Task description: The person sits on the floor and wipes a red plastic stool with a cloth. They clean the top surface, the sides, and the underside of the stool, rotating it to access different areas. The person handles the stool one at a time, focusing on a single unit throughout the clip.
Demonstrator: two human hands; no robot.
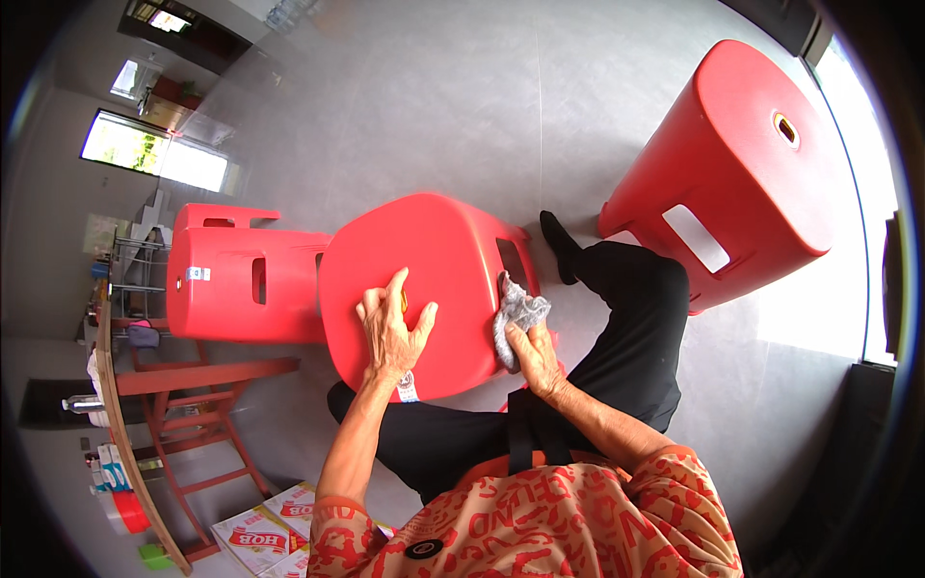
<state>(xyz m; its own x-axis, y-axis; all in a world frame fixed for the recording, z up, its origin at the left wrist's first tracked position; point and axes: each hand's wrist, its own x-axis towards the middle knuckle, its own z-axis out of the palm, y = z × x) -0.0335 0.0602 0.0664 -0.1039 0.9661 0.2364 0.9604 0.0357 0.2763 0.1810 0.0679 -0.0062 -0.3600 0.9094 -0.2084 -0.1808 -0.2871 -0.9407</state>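
A red plastic stool (pixel 434 241) stands in front of my lap, its seat turned up toward me. My left hand (pixel 389 332) rests on that seat with its fingers apart, beside a small yellow-edged hole (pixel 405 302). At the stool's right side, my right hand (pixel 538 358) grips a crumpled grey cloth (pixel 521 308). The cloth lies against the side wall, just below a cut-out slot (pixel 508 257). A small label (pixel 408 387) sticks to the stool's near side, next to my left wrist.
Another red stool (pixel 252 332) lies on its side at the left. A third red stool (pixel 761 173) stands at the far right. My legs (pixel 626 318) flank the middle stool. Along the left are a wooden table (pixel 145 491) with items and a wooden chair (pixel 207 376); cardboard boxes (pixel 260 537) sit below.
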